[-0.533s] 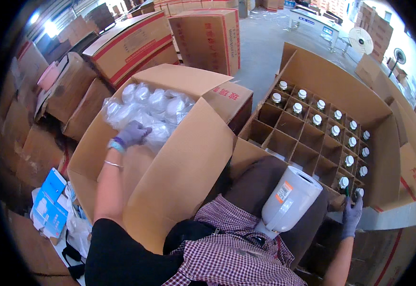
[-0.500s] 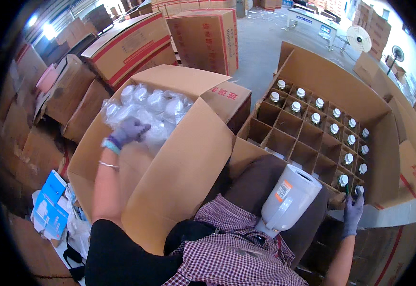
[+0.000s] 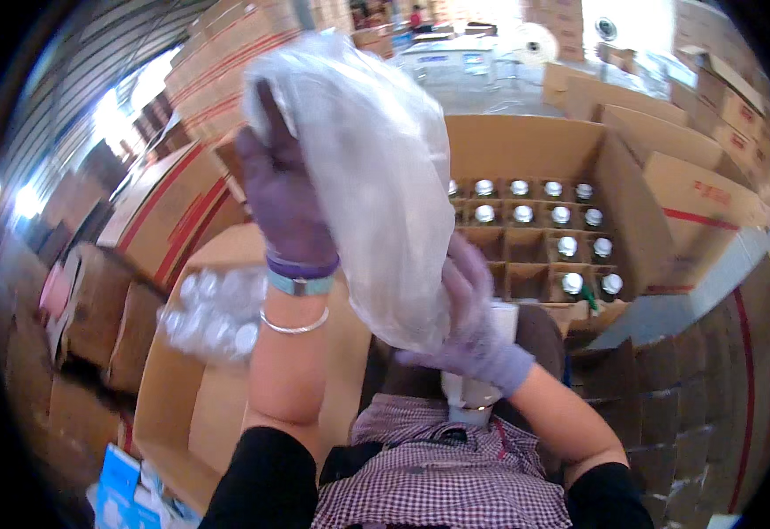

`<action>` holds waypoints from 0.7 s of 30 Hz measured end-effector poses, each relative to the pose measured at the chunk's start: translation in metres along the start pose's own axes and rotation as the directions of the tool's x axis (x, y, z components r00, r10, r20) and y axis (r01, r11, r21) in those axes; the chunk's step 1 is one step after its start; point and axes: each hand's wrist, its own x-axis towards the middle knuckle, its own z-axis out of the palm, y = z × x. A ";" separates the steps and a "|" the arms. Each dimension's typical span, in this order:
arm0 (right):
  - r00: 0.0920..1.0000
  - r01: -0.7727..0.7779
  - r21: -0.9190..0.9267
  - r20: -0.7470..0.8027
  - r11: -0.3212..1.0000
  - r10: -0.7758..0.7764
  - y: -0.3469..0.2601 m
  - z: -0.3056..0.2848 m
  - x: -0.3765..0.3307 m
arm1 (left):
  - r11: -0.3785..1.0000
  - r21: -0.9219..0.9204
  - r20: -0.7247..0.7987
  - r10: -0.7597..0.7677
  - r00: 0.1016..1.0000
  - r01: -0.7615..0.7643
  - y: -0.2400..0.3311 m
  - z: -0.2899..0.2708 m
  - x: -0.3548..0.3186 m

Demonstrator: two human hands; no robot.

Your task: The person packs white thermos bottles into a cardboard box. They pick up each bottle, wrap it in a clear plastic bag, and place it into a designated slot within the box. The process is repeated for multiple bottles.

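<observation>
From afar, I see left hand [image 3: 290, 203], fingers part-curled, and right hand [image 3: 480, 331], half-closed, gripping plastic bag [image 3: 385, 194] aloft, hiding left edge of divided carton [image 3: 530, 141]; capped bottles [image 3: 520, 189] line far, right edges.

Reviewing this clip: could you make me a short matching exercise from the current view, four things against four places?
Things:
1. Clear plastic bundle
2. White-capped bottles
3. Light blue band
4. Checked cloth

Places:
A. In cells of the divided carton on the right
B. At the picture's lower edge, between the forearms
C. Held up between the left hand and the right hand
D. Around the left wrist, beside the glove's cuff

Pairs: 1-C, 2-A, 3-D, 4-B
</observation>
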 end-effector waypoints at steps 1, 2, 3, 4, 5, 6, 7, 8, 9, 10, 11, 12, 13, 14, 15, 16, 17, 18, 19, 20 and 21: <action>0.994 -0.047 0.094 -0.097 0.994 0.056 -0.002 0.011 0.002 | 0.998 0.056 -0.147 0.018 0.989 -0.010 -0.028 0.005 0.004; 0.976 -0.080 0.182 -0.188 0.980 0.114 -0.001 0.007 0.004 | 0.937 0.348 -0.293 0.147 0.945 -0.038 -0.058 0.016 0.005; 0.952 -0.195 0.236 -0.189 0.952 0.242 0.002 -0.006 0.006 | 0.936 0.339 -0.263 0.002 0.965 0.091 -0.070 0.011 0.000; 0.912 -0.303 0.301 -0.184 0.904 0.366 0.005 -0.019 0.007 | 0.913 0.345 -0.231 -0.140 0.963 0.216 -0.081 -0.004 -0.012; 0.856 -0.402 0.372 -0.172 0.837 0.488 0.007 -0.029 0.009 | 0.869 0.362 -0.200 -0.282 0.938 0.338 -0.091 -0.011 -0.024; 0.801 -0.427 0.449 -0.214 0.785 0.558 0.015 -0.034 0.011 | 0.828 0.482 -0.209 -0.210 0.955 0.288 -0.101 -0.007 -0.040; 0.741 -0.440 0.526 -0.245 0.728 0.625 0.026 -0.038 0.015 | 0.770 0.594 -0.208 -0.132 0.969 0.233 -0.110 -0.001 -0.056; 0.678 -0.442 0.604 -0.258 0.663 0.688 0.034 -0.040 0.019 | 0.620 0.759 -0.177 -0.097 0.979 0.198 -0.118 0.005 -0.070; 0.702 -0.483 0.530 -0.241 0.697 0.670 0.032 -0.046 0.021 | 0.438 0.885 -0.143 -0.068 0.987 0.159 -0.127 0.011 -0.083; 0.725 -0.455 0.557 -0.220 0.694 0.652 0.034 -0.048 0.019 | 0.239 0.964 -0.107 -0.047 0.993 0.115 -0.134 0.014 -0.089; 0.748 -0.428 0.585 -0.199 0.689 0.633 0.036 -0.047 0.017 | 0.114 0.982 -0.141 -0.093 0.986 0.151 -0.135 0.008 -0.089; 0.770 -0.401 0.613 -0.177 0.681 0.613 0.038 -0.047 0.015 | -0.015 0.984 -0.180 -0.134 0.974 0.180 -0.133 -0.002 -0.086; 0.805 -0.457 0.474 -0.139 0.753 0.577 0.043 -0.050 0.010 | -0.155 0.966 -0.232 -0.168 0.958 0.207 -0.128 -0.011 -0.087; 0.811 -0.438 0.489 -0.147 0.754 0.566 0.049 -0.050 0.010 | 0.043 0.936 -0.341 -0.141 0.930 0.349 -0.120 -0.023 -0.087; 0.817 -0.418 0.504 -0.156 0.756 0.556 0.055 -0.050 0.010 | 0.242 0.851 -0.447 -0.133 0.884 0.467 -0.111 -0.038 -0.088; 0.821 -0.401 0.520 -0.162 0.754 0.548 0.062 -0.050 0.010 | 0.428 0.715 -0.549 -0.144 0.823 0.552 -0.104 -0.048 -0.089; 0.771 -0.564 0.297 -0.144 0.771 0.620 0.066 -0.062 0.010 | 0.588 0.635 -0.569 -0.081 0.818 0.501 -0.102 -0.052 -0.089; 0.756 -0.567 0.204 -0.257 0.798 0.603 0.078 -0.058 0.008 | 0.727 0.542 -0.597 -0.022 0.802 0.423 -0.101 -0.056 -0.088; 0.707 -0.647 0.156 -0.242 0.746 0.664 0.090 -0.058 0.006 | 0.840 0.438 -0.629 0.032 0.777 0.320 -0.101 -0.058 -0.088; 0.651 -0.722 0.104 -0.233 0.684 0.722 0.103 -0.058 0.003 | 0.913 0.282 -0.635 -0.052 0.770 0.295 -0.104 -0.061 -0.090; 0.682 -0.708 -0.004 -0.265 0.707 0.682 0.119 -0.055 -0.003 | 0.957 0.118 -0.629 -0.135 0.766 0.265 -0.108 -0.065 -0.092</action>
